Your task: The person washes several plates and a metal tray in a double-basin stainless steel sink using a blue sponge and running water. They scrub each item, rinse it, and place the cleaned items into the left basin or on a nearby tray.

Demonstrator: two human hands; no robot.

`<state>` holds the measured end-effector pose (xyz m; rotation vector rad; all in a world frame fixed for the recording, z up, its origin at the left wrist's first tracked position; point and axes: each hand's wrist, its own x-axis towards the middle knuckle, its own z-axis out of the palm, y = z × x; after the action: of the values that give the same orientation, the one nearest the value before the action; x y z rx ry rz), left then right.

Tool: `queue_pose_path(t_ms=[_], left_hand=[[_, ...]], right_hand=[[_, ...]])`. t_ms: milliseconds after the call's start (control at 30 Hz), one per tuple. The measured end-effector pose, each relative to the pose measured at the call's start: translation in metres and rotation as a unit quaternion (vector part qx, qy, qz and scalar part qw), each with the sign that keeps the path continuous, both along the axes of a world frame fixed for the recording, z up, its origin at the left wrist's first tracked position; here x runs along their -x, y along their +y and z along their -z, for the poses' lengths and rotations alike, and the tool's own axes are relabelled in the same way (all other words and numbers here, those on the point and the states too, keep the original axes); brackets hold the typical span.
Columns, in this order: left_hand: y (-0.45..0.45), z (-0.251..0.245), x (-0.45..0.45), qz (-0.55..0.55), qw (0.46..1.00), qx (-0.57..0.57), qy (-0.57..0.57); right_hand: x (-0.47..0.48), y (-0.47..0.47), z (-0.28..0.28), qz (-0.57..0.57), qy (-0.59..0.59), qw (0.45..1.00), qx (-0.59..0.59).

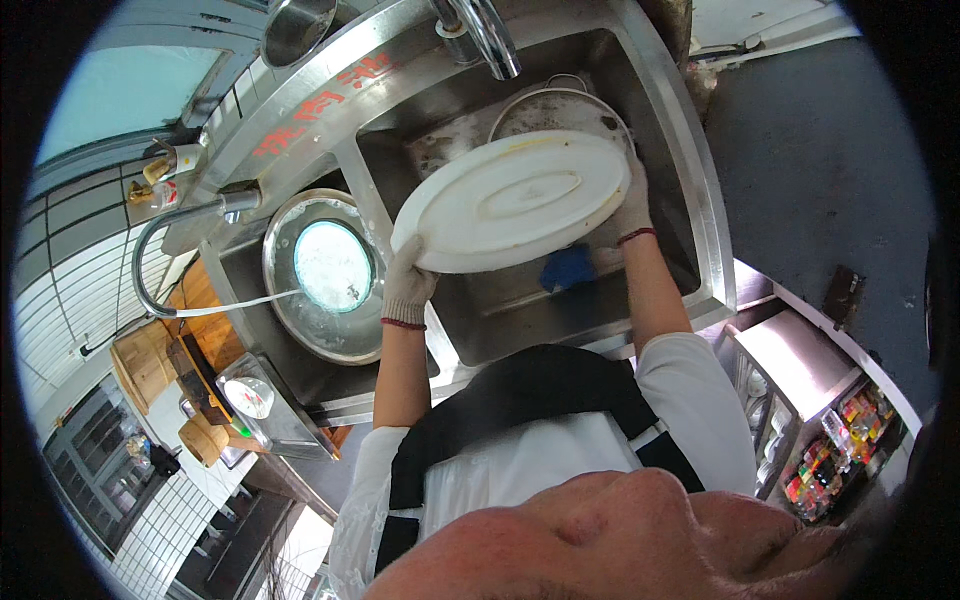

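Observation:
A large white oval plate (517, 201) is held up over the right basin (495, 319) of a stainless steel sink, tilted, its footed underside facing me. My left hand (409, 279), in a white knit glove with a red cuff, grips the plate's lower left edge. At the opposite end, my right hand (634, 196) in a matching glove has hold of the right edge; its fingers are partly hidden behind the plate. Beyond the plate a round metal pan (555, 112) with a loop handle rests in the basin. Under it lies a blue cloth-like item (568, 268).
In the left basin, water from a curved faucet (142, 247) runs into a wide metal bowl (277, 315). Another faucet (495, 45) overhangs the right basin. A metal pot (298, 34) stands behind the sink; a small metal table (281, 420) with a bowl adjoins its left side.

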<state>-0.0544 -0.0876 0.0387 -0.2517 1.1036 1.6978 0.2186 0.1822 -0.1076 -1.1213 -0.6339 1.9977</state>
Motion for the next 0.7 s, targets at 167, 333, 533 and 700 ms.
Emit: queue_pose_path(t_ms=[167,333,533,700], left_hand=[[-0.009,-0.023,0.004,0.111,0.978,0.075,0.16],[-0.005,-0.028,-0.016,0.053,0.979,0.11,0.164],[0.008,-0.039,-0.022,0.133,0.955,0.146,0.22],[0.02,-0.029,-0.021,0.205,0.921,0.137,0.301]], right_hand=[[0.032,-0.03,0.071,-0.149,-0.339,0.929,-0.004],[0.046,-0.025,0.066,-0.225,-0.521,0.818,-0.089],[0.059,-0.022,0.058,-0.21,-0.544,0.812,-0.009],[0.079,-0.046,-0.01,-0.102,-0.133,0.986,0.0]])
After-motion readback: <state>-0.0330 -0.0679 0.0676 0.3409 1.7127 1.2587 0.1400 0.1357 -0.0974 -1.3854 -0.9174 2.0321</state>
